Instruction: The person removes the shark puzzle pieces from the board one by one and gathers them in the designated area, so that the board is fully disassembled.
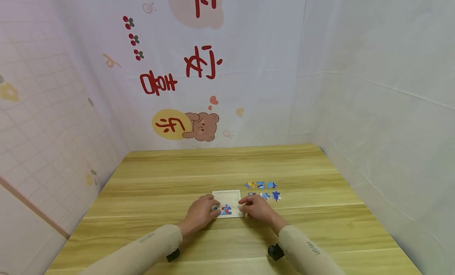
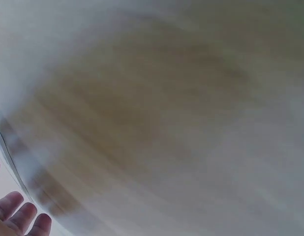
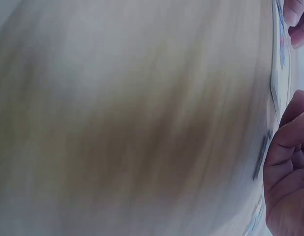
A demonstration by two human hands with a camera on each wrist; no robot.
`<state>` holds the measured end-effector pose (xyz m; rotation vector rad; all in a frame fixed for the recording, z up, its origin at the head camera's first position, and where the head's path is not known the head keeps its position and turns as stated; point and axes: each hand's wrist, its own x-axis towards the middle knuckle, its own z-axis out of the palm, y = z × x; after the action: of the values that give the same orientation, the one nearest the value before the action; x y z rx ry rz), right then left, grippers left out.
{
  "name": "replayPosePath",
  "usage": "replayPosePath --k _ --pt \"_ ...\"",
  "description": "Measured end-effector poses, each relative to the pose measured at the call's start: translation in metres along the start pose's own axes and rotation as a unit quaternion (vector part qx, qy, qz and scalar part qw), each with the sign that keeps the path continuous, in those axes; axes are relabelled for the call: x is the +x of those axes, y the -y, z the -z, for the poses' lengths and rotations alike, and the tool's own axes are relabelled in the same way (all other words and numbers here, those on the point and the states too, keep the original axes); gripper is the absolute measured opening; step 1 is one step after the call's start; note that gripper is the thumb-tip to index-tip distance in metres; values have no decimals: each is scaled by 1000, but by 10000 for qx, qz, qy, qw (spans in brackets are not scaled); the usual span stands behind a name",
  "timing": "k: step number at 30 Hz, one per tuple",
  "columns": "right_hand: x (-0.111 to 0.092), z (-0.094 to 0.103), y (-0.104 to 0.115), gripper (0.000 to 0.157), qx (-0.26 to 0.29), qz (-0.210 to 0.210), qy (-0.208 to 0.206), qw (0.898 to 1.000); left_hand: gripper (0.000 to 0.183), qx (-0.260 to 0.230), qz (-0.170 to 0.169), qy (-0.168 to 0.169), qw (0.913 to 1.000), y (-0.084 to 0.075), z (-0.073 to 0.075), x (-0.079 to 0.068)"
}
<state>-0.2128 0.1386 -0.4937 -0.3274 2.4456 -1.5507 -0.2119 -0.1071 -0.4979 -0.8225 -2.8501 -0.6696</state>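
A white square puzzle tray (image 1: 227, 193) lies on the table in the head view. Joined jigsaw pieces (image 1: 226, 210), blue with some red, fill part of its lower left. My left hand (image 1: 201, 212) is at the tray's left side, fingertips and thumb reaching over the rim beside these pieces. On the other side, my right hand (image 1: 258, 208) has its thumb and forefinger apart right at the tray's right rim, with no piece showing between them. In the right wrist view, the right fingers (image 3: 285, 147) are loosely bent.
Several loose jigsaw pieces (image 1: 261, 185) lie in two rows to the right of the tray, the nearer row partly behind my right hand. The wooden table (image 1: 160, 168) meets printed cloth walls (image 1: 263, 109) at the back and sides.
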Motion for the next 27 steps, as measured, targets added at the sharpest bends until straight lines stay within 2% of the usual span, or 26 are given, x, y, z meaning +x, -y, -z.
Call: replayPosePath --k 12,18,27 --pt "5 -32 10 24 48 -226 6 9997 21 -58 -98 -170 9998 13 -1 -9" --pt "5 -36 11 25 -25 -333 -159 9993 19 103 -274 -207 9994 10 -1 -9" --pt "7 -38 11 28 -81 -351 -139 9993 20 153 -220 -237 9994 9 1 -10"
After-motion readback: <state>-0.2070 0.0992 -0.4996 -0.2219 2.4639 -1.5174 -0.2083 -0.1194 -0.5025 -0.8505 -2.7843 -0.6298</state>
